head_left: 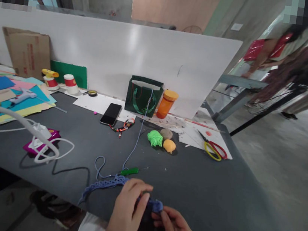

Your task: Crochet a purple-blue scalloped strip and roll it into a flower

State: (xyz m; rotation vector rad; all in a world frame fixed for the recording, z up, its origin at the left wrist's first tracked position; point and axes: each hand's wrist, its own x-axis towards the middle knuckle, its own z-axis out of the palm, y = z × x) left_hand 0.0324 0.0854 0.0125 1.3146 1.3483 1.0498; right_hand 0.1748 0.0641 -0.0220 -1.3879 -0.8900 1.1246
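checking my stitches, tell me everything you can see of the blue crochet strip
The blue crochet strip is a narrow, lacy band of matt yarn with a scalloped edge. One end curves loosely over the dark table; the other is bunched thick between the left hand and right hand. A thin blue yarn seems to lead from it, looping away up the table.

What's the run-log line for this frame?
left hand: holds blue crocheted strip | right hand: pinches strip's end | nearby: green-handled crochet hook on grey table
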